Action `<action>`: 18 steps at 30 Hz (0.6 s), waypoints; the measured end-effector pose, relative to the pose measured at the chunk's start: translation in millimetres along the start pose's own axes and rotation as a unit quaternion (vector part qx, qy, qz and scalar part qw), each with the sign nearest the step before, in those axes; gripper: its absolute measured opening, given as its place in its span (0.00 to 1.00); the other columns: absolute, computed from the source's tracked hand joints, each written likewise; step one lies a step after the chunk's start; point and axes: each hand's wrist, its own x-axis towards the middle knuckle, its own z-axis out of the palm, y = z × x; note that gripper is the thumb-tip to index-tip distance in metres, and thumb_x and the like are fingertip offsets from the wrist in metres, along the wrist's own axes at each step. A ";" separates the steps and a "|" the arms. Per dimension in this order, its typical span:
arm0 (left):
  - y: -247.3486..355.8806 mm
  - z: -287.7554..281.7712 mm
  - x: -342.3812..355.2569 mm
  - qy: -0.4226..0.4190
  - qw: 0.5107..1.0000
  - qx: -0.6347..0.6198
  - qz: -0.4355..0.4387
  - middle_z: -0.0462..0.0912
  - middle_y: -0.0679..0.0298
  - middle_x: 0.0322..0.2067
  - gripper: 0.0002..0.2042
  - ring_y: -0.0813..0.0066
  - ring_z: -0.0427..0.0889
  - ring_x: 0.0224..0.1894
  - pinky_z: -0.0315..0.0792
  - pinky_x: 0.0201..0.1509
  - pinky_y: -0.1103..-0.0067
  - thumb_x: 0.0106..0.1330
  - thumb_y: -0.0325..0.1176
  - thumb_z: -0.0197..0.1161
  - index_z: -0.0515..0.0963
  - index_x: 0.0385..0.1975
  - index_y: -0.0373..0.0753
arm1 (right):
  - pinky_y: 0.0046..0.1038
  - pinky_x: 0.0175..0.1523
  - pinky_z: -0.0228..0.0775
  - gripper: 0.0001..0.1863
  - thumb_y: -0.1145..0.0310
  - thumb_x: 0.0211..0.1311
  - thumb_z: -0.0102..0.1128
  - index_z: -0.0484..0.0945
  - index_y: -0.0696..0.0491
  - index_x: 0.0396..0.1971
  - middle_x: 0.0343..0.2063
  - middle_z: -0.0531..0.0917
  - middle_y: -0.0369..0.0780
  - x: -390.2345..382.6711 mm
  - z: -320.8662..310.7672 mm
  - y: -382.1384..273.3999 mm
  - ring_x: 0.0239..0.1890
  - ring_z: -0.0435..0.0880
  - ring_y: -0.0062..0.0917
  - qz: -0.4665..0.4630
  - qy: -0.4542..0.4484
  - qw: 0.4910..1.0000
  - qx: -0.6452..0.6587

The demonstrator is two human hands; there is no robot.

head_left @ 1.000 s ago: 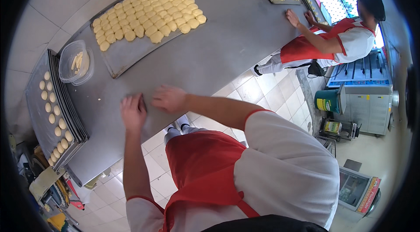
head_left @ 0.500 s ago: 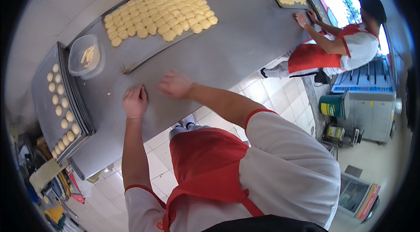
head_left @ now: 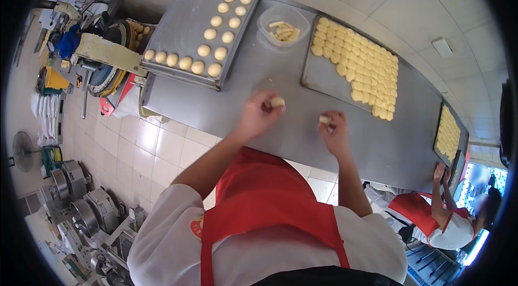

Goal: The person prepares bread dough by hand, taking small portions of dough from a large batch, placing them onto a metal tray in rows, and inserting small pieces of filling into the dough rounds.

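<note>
Mid-frame, over the grey metal table (head_left: 302,124), the left hand (head_left: 257,115) is pinching a pale round dough ball (head_left: 277,102), the right hand (head_left: 335,133) gripping a small pale dough piece (head_left: 325,120); light finger pressure should be keeping both from flattening.

I read this place as a bakery's working kitchen. Through the head camera I see a long metal worktable (head_left: 259,78), with round dough balls (head_left: 215,70) set out on a stack of baking trays (head_left: 178,27) at eleven o'clock and dough pieces (head_left: 367,65) packed tightly on a flat tray (head_left: 324,76) at two. Toward eight o'clock I find machines with round steel bowls (head_left: 84,218), which look like mixers. A co-worker (head_left: 415,213) at four o'clock wears a red apron like my wearer's (head_left: 264,189), and the floor (head_left: 162,164) is tiled.
</note>
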 end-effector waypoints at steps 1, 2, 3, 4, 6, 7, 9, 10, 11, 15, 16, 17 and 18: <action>17.8 -23.2 25.7 0.015 0.998 -0.021 0.055 0.84 0.63 0.40 0.20 0.77 0.83 0.33 0.81 0.41 0.78 0.63 0.31 0.81 0.85 0.53 0.39 | 0.36 0.56 0.83 0.16 0.75 0.64 0.70 0.86 0.52 0.52 0.55 0.79 0.47 24.2 5.3 -16.0 0.56 0.83 0.40 -0.043 0.025 0.999 0.009; 33.9 -54.4 63.7 0.029 0.993 -0.042 0.109 0.84 0.62 0.40 0.18 0.77 0.84 0.33 0.81 0.40 0.77 0.62 0.29 0.80 0.86 0.52 0.39 | 0.35 0.57 0.83 0.17 0.75 0.64 0.70 0.87 0.51 0.53 0.56 0.79 0.46 59.7 13.8 -39.2 0.56 0.84 0.39 -0.084 0.050 0.995 0.021; 36.6 -82.0 99.5 0.026 0.993 -0.027 0.109 0.83 0.67 0.36 0.19 0.81 0.80 0.32 0.79 0.40 0.80 0.64 0.29 0.79 0.85 0.54 0.38 | 0.35 0.57 0.83 0.18 0.75 0.64 0.69 0.87 0.51 0.54 0.56 0.79 0.46 93.5 21.7 -70.3 0.56 0.84 0.39 -0.119 0.053 0.991 0.001; 37.3 -110.7 139.0 0.025 0.994 -0.010 0.109 0.81 0.72 0.33 0.19 0.85 0.77 0.31 0.76 0.39 0.83 0.67 0.28 0.78 0.85 0.57 0.38 | 0.34 0.58 0.83 0.18 0.75 0.65 0.69 0.87 0.51 0.55 0.56 0.78 0.47 130.6 31.0 -104.9 0.56 0.84 0.39 -0.155 0.057 0.986 -0.017; 28.9 -157.1 222.9 0.037 0.992 0.067 0.099 0.82 0.73 0.33 0.19 0.86 0.78 0.33 0.77 0.40 0.83 0.67 0.29 0.78 0.85 0.56 0.36 | 0.34 0.58 0.83 0.19 0.76 0.66 0.69 0.86 0.50 0.57 0.56 0.79 0.45 204.3 54.7 -156.8 0.54 0.85 0.39 -0.175 0.041 0.984 -0.016; 11.5 -176.0 264.0 0.033 0.991 0.065 0.111 0.84 0.70 0.35 0.19 0.84 0.80 0.34 0.78 0.42 0.82 0.67 0.31 0.78 0.86 0.56 0.37 | 0.34 0.58 0.83 0.19 0.75 0.66 0.69 0.86 0.50 0.58 0.55 0.81 0.45 240.2 72.8 -179.1 0.53 0.87 0.38 -0.191 0.033 0.981 0.011; -16.4 -188.7 338.7 0.009 0.985 0.106 0.137 0.88 0.66 0.38 0.19 0.78 0.85 0.36 0.81 0.44 0.78 0.65 0.35 0.79 0.86 0.55 0.38 | 0.36 0.57 0.83 0.20 0.74 0.67 0.69 0.85 0.50 0.58 0.54 0.84 0.45 307.9 102.4 -204.3 0.50 0.89 0.39 -0.191 0.028 0.981 0.034; -27.5 -192.3 367.0 -0.004 0.977 0.153 0.147 0.89 0.64 0.40 0.20 0.74 0.87 0.37 0.82 0.45 0.76 0.65 0.36 0.80 0.87 0.55 0.39 | 0.37 0.57 0.83 0.20 0.73 0.66 0.69 0.85 0.50 0.58 0.52 0.85 0.45 337.7 117.0 -210.4 0.48 0.89 0.40 -0.179 0.021 0.983 0.033; -38.7 -195.3 389.8 -0.015 0.967 0.201 0.156 0.91 0.62 0.42 0.21 0.70 0.89 0.38 0.84 0.46 0.74 0.64 0.38 0.80 0.87 0.55 0.40 | 0.37 0.57 0.84 0.20 0.73 0.66 0.70 0.85 0.51 0.59 0.52 0.86 0.45 363.7 129.0 -213.0 0.49 0.90 0.39 -0.186 0.012 0.982 -0.010; -74.5 -205.2 442.0 -0.121 0.937 0.278 0.171 0.91 0.59 0.46 0.24 0.58 0.89 0.49 0.83 0.55 0.66 0.60 0.45 0.79 0.87 0.54 0.41 | 0.38 0.57 0.83 0.21 0.71 0.64 0.72 0.85 0.51 0.57 0.47 0.89 0.45 428.1 163.1 -203.5 0.51 0.89 0.41 -0.210 -0.023 0.968 -0.137; -76.6 -204.3 448.4 -0.143 0.935 0.279 0.164 0.90 0.59 0.47 0.24 0.58 0.88 0.51 0.82 0.57 0.66 0.60 0.45 0.78 0.87 0.54 0.41 | 0.38 0.56 0.82 0.21 0.70 0.63 0.73 0.86 0.51 0.56 0.46 0.89 0.45 436.8 166.5 -198.0 0.51 0.88 0.43 -0.216 -0.029 0.963 -0.160; -79.0 -204.5 450.1 -0.166 0.933 0.280 0.157 0.90 0.59 0.48 0.23 0.58 0.87 0.52 0.81 0.58 0.66 0.60 0.45 0.78 0.87 0.53 0.41 | 0.39 0.57 0.81 0.20 0.70 0.62 0.73 0.86 0.51 0.55 0.46 0.90 0.44 442.2 168.5 -191.8 0.51 0.88 0.42 -0.231 -0.031 0.955 -0.186; -79.8 -205.0 452.7 -0.187 0.929 0.282 0.150 0.90 0.59 0.49 0.23 0.58 0.86 0.54 0.81 0.59 0.66 0.60 0.45 0.78 0.87 0.53 0.41 | 0.40 0.59 0.80 0.20 0.69 0.61 0.73 0.86 0.51 0.54 0.45 0.90 0.44 446.5 169.3 -188.0 0.50 0.87 0.42 -0.249 -0.034 0.945 -0.211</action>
